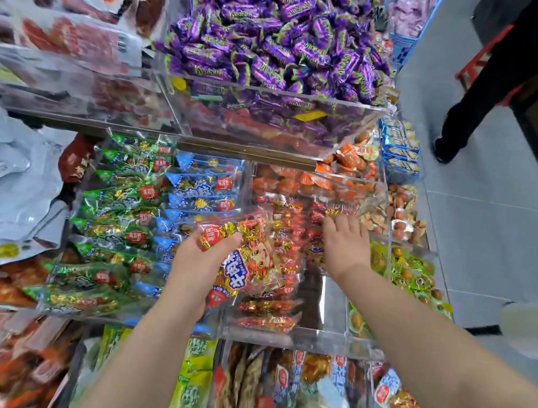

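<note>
1. Currently looks like mid-restock of the clear bin (310, 339).
2. Gripping a bundle of red packets (246, 256) in the left hand (197, 263), fingers clenched round it, above the bin's near-left part, just beside the blue packets (203, 191).
3. Touching the loose red packets (290, 238) at the far end with the right hand (344, 245), palm down, fingers spread straight, grasping nothing.
4. Done, judging by layout: back and left side stocked.
5. Left: bundle not yet laid in, and probably meant for the bare floor showing front-right.
</note>
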A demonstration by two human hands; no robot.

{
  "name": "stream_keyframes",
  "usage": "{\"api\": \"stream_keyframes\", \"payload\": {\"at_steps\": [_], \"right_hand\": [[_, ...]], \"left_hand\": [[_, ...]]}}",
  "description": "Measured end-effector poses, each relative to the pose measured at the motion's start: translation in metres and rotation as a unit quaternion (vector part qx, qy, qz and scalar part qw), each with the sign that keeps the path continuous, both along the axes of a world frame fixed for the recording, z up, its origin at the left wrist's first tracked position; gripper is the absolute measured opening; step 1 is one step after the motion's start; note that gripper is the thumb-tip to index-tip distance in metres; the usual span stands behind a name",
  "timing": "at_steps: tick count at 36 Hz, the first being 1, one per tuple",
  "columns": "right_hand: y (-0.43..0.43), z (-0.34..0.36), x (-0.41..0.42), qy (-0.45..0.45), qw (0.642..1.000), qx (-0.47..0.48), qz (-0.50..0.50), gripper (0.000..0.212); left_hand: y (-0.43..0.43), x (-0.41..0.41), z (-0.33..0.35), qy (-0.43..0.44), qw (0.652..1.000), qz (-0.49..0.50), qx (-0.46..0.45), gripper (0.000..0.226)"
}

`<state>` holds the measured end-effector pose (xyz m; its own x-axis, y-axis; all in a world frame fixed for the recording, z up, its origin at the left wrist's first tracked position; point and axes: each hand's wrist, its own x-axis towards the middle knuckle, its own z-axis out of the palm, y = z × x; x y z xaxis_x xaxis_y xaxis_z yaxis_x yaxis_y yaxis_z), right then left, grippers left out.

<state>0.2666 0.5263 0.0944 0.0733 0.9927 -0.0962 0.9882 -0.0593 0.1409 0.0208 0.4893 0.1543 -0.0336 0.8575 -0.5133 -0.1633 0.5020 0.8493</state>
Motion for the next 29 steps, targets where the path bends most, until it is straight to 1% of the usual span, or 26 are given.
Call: {"api": "stream_keyframes", "payload": {"at_steps": [2, 3, 4, 5, 6, 7, 9, 11, 12, 14, 16, 17, 20, 22, 23, 24, 25, 26, 27, 28, 29], "right_hand": [[-0.008, -0.002, -0.003, 0.038, 0.997, 0.043, -0.044, 0.041], [-0.011, -0.004, -0.004, 0.08, 0.993, 0.05, -0.069, 0.036], [-0.015, -0.007, -0.007, 0.138, 0.984, 0.05, -0.1, 0.03], [-0.019, -0.01, -0.01, 0.202, 0.968, 0.047, -0.14, 0.029], [-0.024, -0.014, -0.015, 0.262, 0.946, 0.048, -0.185, 0.035], [-0.027, -0.019, -0.019, 0.311, 0.919, 0.056, -0.236, 0.047], [-0.03, -0.029, -0.028, 0.375, 0.864, 0.069, -0.328, 0.071], [-0.026, -0.036, -0.034, 0.401, 0.831, 0.06, -0.381, 0.078], [-0.022, -0.038, -0.034, 0.405, 0.823, 0.054, -0.394, 0.077], [-0.014, -0.04, -0.032, 0.4, 0.823, 0.043, -0.401, 0.076], [-0.005, -0.041, -0.027, 0.388, 0.837, 0.031, -0.385, 0.08], [-0.001, -0.042, -0.025, 0.389, 0.838, 0.024, -0.381, 0.078], [0.009, -0.04, -0.025, 0.404, 0.822, 0.01, -0.4, 0.065], [0.01, -0.037, -0.026, 0.41, 0.817, 0.007, -0.406, 0.066], [0.009, -0.033, -0.027, 0.424, 0.807, 0.008, -0.411, 0.068], [0.006, -0.029, -0.026, 0.436, 0.798, 0.009, -0.416, 0.07], [0.003, -0.024, -0.026, 0.445, 0.793, 0.019, -0.414, 0.072], [-0.003, -0.018, -0.026, 0.451, 0.793, 0.037, -0.408, 0.07], [-0.009, -0.011, -0.026, 0.461, 0.792, 0.062, -0.395, 0.064], [-0.015, -0.003, -0.027, 0.482, 0.787, 0.083, -0.376, 0.055], [-0.022, 0.005, -0.027, 0.529, 0.766, 0.093, -0.354, 0.044]], "left_hand": [[0.0, 0.002, -0.001, 0.004, 1.0, -0.002, -0.002, 0.036], [0.0, 0.003, -0.002, 0.007, 1.0, -0.004, -0.003, 0.037], [0.0, 0.004, -0.003, 0.007, 1.0, -0.003, -0.002, 0.032], [0.0, 0.004, -0.004, 0.004, 1.0, -0.002, 0.0, 0.024], [0.0, 0.004, -0.005, 0.001, 1.0, -0.001, 0.002, 0.017], [0.0, 0.004, -0.006, -0.002, 1.0, 0.002, 0.003, 0.013], [0.0, 0.004, -0.006, -0.006, 1.0, 0.004, 0.003, 0.011], [0.0, 0.002, -0.007, -0.011, 1.0, 0.002, 0.003, 0.013], [0.0, 0.002, -0.007, -0.013, 1.0, 0.001, 0.004, 0.013], [0.0, 0.0, -0.007, -0.013, 1.0, 0.0, 0.001, 0.013], [0.0, 0.0, -0.006, -0.009, 1.0, -0.001, -0.004, 0.013], [0.0, -0.001, -0.006, -0.005, 1.0, -0.002, -0.005, 0.013], [-0.001, 0.0, -0.005, 0.003, 1.0, -0.003, -0.004, 0.011], [-0.002, 0.001, -0.003, 0.007, 1.0, -0.003, -0.007, 0.014], [-0.002, 0.001, -0.001, 0.011, 1.0, -0.003, -0.007, 0.017], [-0.002, 0.002, 0.001, 0.014, 1.0, -0.004, -0.005, 0.025], [-0.002, 0.004, 0.005, 0.018, 1.0, -0.002, -0.002, 0.042], [-0.002, 0.007, 0.01, 0.025, 1.0, -0.003, 0.0, 0.067], [-0.002, 0.009, 0.016, 0.028, 1.0, -0.008, 0.004, 0.088], [-0.002, 0.011, 0.018, 0.03, 0.999, -0.008, 0.013, 0.097], [-0.002, 0.014, 0.022, 0.034, 0.999, -0.012, 0.024, 0.093]]}}
